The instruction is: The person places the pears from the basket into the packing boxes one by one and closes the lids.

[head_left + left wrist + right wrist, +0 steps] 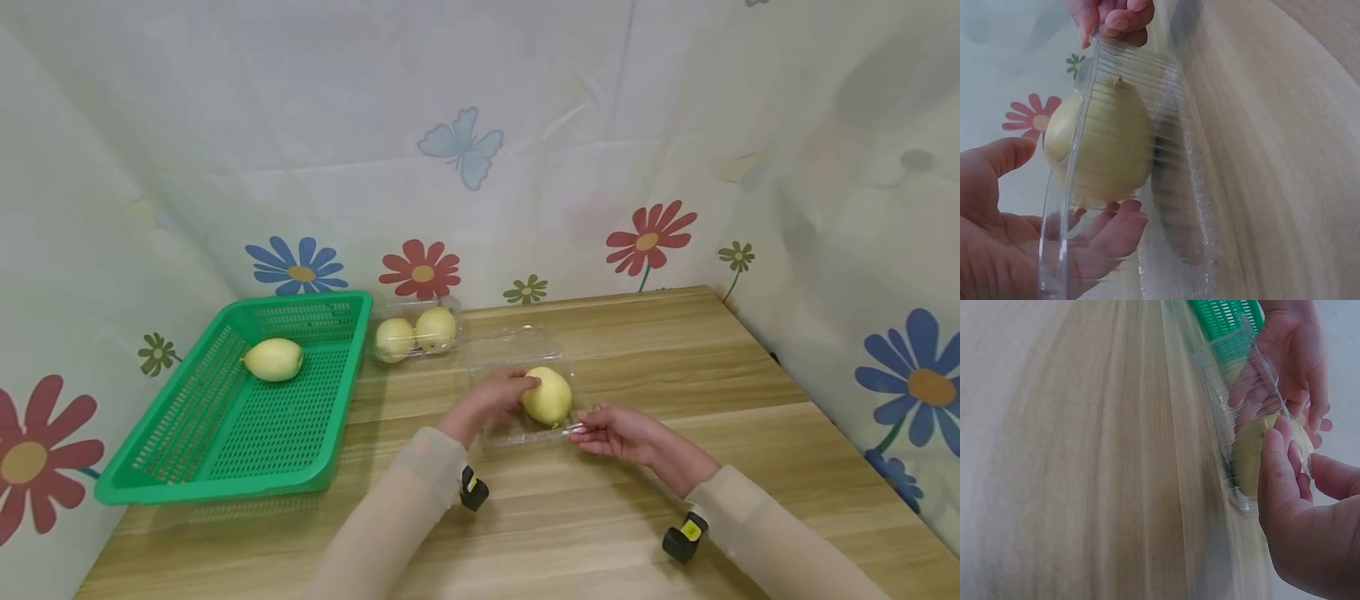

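A clear plastic clamshell box (517,435) lies on the table with its lid (513,346) folded back. One pale yellow, smooth, rounded fruit (547,396) sits in its right part, its small brown tip towards the right hand in the left wrist view. My left hand (501,396) reaches into the box beside this fruit, thumb and fingers spread; in the left wrist view its fingers (1113,237) show through the clear wall. With thumb and fingertips, my right hand (618,433) pinches the box's near right edge.
A green plastic basket (341,417) stands at the left with one oval pale yellow fruit (274,360) inside. Between basket and back wall sits another clear clamshell box (415,307) holding two such fruits. A flower-printed sheet (525,208) surrounds the wooden table (645,350).
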The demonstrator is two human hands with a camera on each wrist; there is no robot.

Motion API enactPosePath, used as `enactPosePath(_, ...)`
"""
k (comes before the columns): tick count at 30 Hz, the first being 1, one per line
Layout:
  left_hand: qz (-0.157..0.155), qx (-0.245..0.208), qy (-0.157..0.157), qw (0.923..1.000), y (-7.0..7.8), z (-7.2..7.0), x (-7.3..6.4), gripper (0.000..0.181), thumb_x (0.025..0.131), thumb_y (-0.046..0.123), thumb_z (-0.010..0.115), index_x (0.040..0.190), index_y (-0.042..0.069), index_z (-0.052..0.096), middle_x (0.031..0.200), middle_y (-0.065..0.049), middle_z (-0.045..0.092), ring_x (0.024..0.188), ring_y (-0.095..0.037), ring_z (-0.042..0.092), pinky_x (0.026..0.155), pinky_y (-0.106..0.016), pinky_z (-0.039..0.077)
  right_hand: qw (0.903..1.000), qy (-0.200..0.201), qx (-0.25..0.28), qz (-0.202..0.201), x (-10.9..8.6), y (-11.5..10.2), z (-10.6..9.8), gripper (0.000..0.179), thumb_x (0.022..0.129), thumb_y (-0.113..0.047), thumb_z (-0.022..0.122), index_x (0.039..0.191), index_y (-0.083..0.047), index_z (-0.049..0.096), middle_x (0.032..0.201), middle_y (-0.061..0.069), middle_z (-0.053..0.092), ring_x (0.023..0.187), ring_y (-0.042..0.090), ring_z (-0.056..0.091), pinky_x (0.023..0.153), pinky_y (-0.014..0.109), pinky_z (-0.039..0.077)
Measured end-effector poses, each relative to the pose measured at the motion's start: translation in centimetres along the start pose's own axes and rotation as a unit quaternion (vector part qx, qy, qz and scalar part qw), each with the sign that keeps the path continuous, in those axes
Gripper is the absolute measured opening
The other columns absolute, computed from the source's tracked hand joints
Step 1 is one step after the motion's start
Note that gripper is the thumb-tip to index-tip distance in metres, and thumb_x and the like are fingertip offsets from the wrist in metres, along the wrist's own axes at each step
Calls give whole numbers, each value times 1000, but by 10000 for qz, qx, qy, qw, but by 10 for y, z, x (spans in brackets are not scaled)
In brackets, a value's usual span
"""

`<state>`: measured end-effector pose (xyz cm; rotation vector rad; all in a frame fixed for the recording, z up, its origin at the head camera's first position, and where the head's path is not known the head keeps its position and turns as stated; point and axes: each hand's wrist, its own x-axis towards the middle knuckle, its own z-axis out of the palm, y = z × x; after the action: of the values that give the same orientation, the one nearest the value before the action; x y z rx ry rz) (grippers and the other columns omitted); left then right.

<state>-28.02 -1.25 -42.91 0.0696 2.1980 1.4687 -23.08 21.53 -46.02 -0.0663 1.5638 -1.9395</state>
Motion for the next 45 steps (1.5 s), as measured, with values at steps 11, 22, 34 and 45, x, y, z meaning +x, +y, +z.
enactPosePath(11,-21,409,81,9991,8,-9,0,62,102,33,59,152,-1,43,146,-26,54,127,-42,60,103,-52,56,10000,-53,44,-40,-2,-1,-2,11,107,-3,37,106,-5,47,84,-3,74,82,5,74,80,18,62)
enactPosePath(22,71,767,68,9970,19,-19,-2,54,104,33,56,145,-2,51,147,-24,56,129,-43,59,106,-51,55,10000,-55,56,-33,-2,-1,0,11,107,-3,38,109,-4,48,84,-2,74,83,6,74,80,18,62)
enactPosePath(34,369,1059,20,9937,32,-34,-7,46,105,28,52,141,-1,56,139,-26,60,125,-39,63,104,-48,56,9999,-84,28,-61,-1,-1,0,10,106,-2,37,109,-3,46,84,-3,74,82,5,74,80,18,62)
enactPosePath(45,499,1411,325,9882,59,-59,-19,43,106,30,50,139,3,59,134,-21,64,125,-36,65,102,-46,57,10000,-28,18,-54,-2,-2,1,10,106,-2,37,109,-3,46,84,-2,73,82,6,74,80,18,62)
